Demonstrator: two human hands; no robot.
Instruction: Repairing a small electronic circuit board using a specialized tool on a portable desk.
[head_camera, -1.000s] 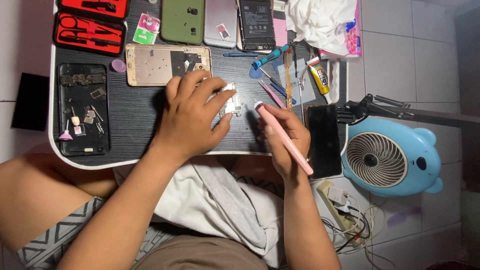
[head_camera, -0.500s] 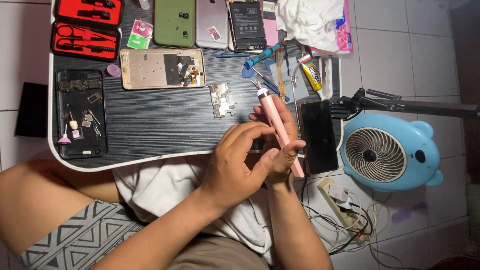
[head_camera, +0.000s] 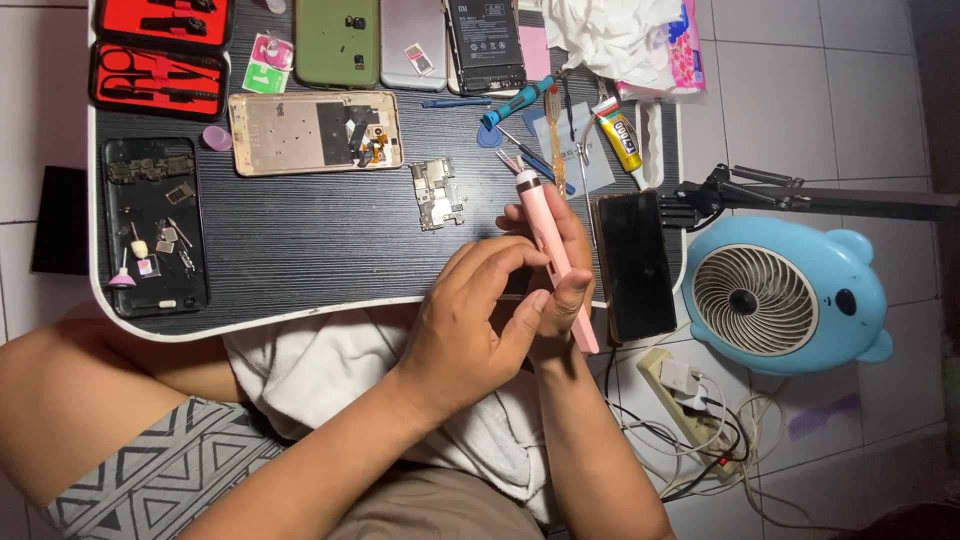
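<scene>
A slim pink pen-shaped tool (head_camera: 545, 225) is gripped in my right hand (head_camera: 568, 272), its tip pointing away from me over the black lap table (head_camera: 300, 250). My left hand (head_camera: 475, 325) rests against the right hand, its thumb and fingertips touching the tool's lower part. A small bare circuit board (head_camera: 437, 193) lies on the table just left of the tool's tip. Farther left is a gold phone frame (head_camera: 315, 132) lying open.
A black phone (head_camera: 635, 265) lies at the table's right edge. An opened black phone with small parts (head_camera: 155, 225) sits at left, red tool cases (head_camera: 160, 75) at far left. A glue tube (head_camera: 620, 135), screwdrivers, more phones at the back. A blue fan (head_camera: 775, 295) and power strip (head_camera: 680, 385) on the floor at right.
My left hand left the circuit board on the table and came back to the pink tool. My right hand stayed near the table's front edge, holding the tool.
</scene>
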